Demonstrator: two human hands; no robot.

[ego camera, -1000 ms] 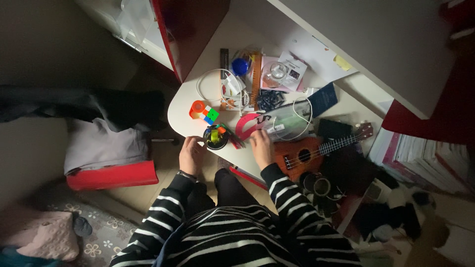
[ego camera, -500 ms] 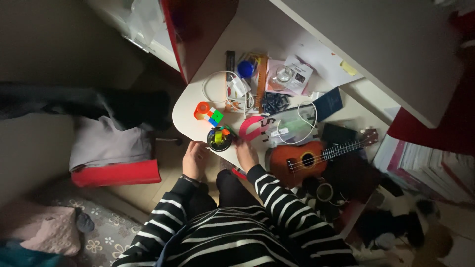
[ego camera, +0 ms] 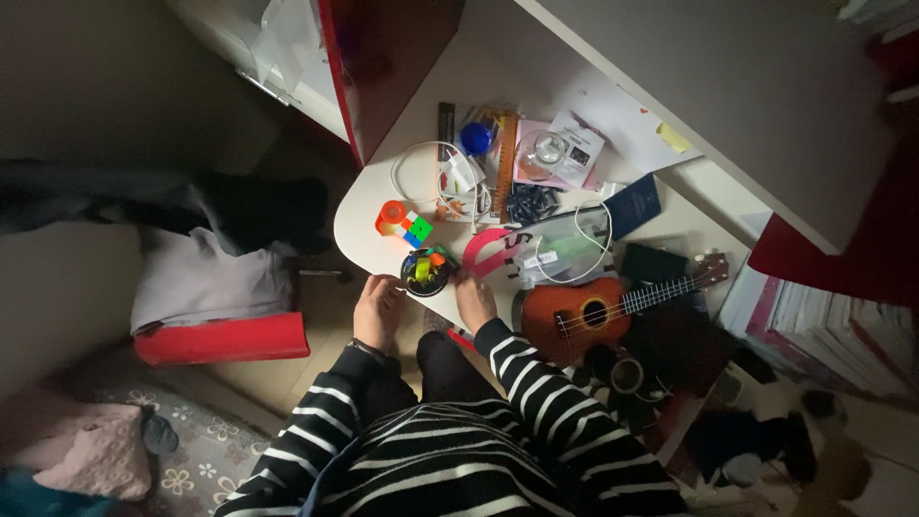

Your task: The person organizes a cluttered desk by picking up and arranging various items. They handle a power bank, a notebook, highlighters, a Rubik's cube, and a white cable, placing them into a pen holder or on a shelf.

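Note:
A round black pen holder (ego camera: 424, 272) full of coloured markers stands at the near edge of a white desk (ego camera: 369, 191). My left hand (ego camera: 376, 310) rests at the desk's edge just left of the holder, fingers loosely curled, holding nothing that I can see. On the holder's right side my right hand (ego camera: 475, 297) lies on the desk, its fingertips near a pink curved piece (ego camera: 485, 251). Whether it grips anything is too small to tell.
On the desk lie a colourful puzzle cube (ego camera: 414, 228), an orange tape roll (ego camera: 390, 214), a white cable (ego camera: 421, 163), a wooden ruler (ego camera: 506, 163), a glass jar (ego camera: 549, 148), a blue booklet (ego camera: 632, 203) and a small brown ukulele (ego camera: 598, 308). A red cabinet door (ego camera: 383, 57) stands beyond.
My right hand has drawn back left from beside the ukulele to the pen holder's right side. My left hand has barely shifted. The view has moved slightly.

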